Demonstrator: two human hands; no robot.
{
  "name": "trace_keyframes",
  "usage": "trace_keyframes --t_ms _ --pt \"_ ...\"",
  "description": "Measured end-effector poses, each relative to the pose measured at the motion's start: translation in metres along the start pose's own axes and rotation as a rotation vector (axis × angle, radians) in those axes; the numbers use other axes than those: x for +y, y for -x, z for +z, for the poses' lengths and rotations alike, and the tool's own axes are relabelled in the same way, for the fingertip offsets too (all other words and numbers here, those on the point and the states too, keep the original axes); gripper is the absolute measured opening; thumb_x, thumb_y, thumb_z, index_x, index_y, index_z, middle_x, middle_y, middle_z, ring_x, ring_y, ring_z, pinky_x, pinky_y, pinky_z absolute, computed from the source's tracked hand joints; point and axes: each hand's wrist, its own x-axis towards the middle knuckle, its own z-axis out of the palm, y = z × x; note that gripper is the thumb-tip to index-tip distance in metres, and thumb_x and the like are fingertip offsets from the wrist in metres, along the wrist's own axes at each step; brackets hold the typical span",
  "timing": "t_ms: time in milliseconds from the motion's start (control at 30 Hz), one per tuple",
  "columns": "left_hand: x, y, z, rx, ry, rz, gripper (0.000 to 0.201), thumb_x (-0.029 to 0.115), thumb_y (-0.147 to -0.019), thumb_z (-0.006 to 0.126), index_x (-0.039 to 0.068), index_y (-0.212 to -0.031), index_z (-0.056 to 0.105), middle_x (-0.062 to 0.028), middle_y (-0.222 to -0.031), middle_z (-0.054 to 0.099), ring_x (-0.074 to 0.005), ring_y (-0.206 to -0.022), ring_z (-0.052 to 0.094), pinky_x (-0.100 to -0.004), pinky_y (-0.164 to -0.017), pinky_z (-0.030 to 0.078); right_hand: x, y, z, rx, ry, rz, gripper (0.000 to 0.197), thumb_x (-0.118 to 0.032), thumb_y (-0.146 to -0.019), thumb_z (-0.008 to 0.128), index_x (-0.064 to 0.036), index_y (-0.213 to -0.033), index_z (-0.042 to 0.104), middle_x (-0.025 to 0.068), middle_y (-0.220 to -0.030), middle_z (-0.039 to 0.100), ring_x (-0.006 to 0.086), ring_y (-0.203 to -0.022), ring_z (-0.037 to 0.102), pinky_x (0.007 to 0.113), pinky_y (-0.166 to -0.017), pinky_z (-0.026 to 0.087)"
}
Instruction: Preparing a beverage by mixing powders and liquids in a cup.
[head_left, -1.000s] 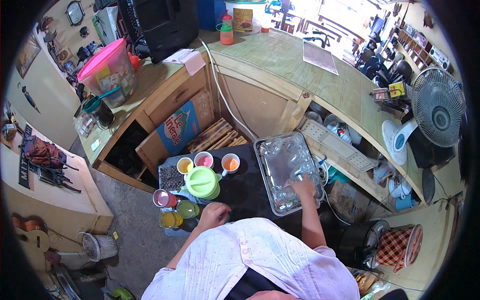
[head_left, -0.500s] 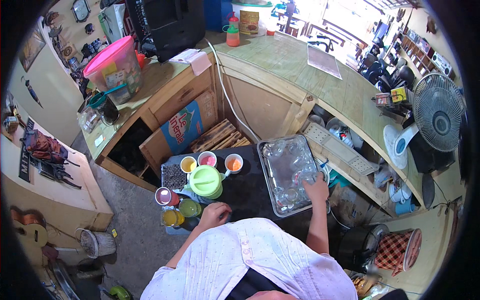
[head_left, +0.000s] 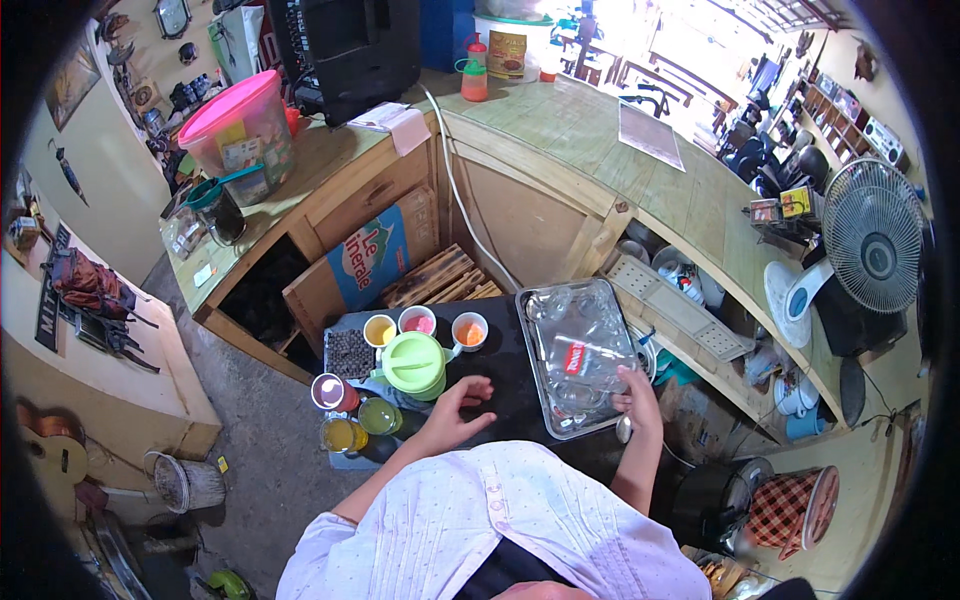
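Note:
My right hand (head_left: 637,402) holds a clear glass with a red label (head_left: 578,358) by its right end, tilted over the metal tray (head_left: 538,385). More clear glasses (head_left: 570,302) lie in that tray. My left hand (head_left: 458,412) is open over the black tabletop, its fingers apart and nothing in them. To its left stands a light green lidded pitcher (head_left: 413,362). Beside the pitcher are a green drink (head_left: 380,415), a yellow-orange drink (head_left: 344,435) and a reddish cup (head_left: 333,392). Behind it sit white cups with yellow (head_left: 379,330), pink (head_left: 417,321) and orange (head_left: 469,331) contents.
A dark pebbly mat (head_left: 349,354) lies at the table's left end. A wooden counter (head_left: 560,140) curves around the far side, bearing a fan (head_left: 872,240) and a pink-lidded tub (head_left: 235,140). A spoon (head_left: 624,429) shows beside the tray, and a checkered container (head_left: 790,508) stands at right.
My right hand has drawn back toward me, with the labelled glass raised and tilted in it. My left hand has moved right and up, and its curled fingers have spread.

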Motion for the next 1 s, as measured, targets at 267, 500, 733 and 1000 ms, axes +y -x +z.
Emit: trace_keyframes --t_ms 267,500,733,1000 --pt "-0.015 -0.013 0.023 -0.058 0.868 -0.1 0.077 0.0 -0.083 0.073 0.011 -0.145 0.028 -0.0133 -0.133 0.049 -0.0242 -0.12 0.055 -0.0394 -0.096 0.051 0.037 -0.002 0.055 -0.311 0.275 0.147 0.074 -0.024 -0.087 0.068 -0.0123 -0.149 0.031 -0.0018 -0.089 0.054 0.0021 -0.052 0.033 0.018 -0.044 0.026" --pt "-0.01 0.004 0.016 0.153 0.673 -0.245 0.06 -0.002 -0.079 0.076 0.007 -0.127 0.041 -0.0095 -0.122 0.053 -0.018 -0.105 0.061 -0.0318 -0.087 0.057 0.067 -0.011 0.072 -0.39 0.225 0.261 0.037 -0.029 -0.089 0.068 -0.0155 -0.118 0.05 -0.0085 -0.074 0.045 -0.0005 -0.049 0.028 0.017 -0.04 0.018" --pt "-0.013 0.003 0.004 0.253 -0.223 -0.042 0.069 0.012 -0.06 0.087 0.008 -0.121 0.056 -0.0099 -0.116 0.061 -0.0232 -0.101 0.065 -0.0349 -0.085 0.055 0.093 -0.028 0.063 -0.18 0.697 -0.082 0.041 -0.033 -0.091 0.069 -0.0084 -0.122 0.061 -0.0004 -0.081 0.058 0.0093 -0.068 0.052 0.025 -0.062 0.043" --pt "-0.031 -0.002 0.013 0.04 -0.685 -0.146 0.073 0.021 -0.06 0.083 0.016 -0.128 0.056 -0.0103 -0.123 0.059 -0.0335 -0.098 0.066 -0.0426 -0.083 0.054 0.092 -0.014 0.056 -0.258 0.679 -0.009 0.033 -0.029 -0.093 0.066 -0.0073 -0.118 0.065 -0.0014 -0.08 0.057 0.008 -0.073 0.052 0.025 -0.065 0.043"
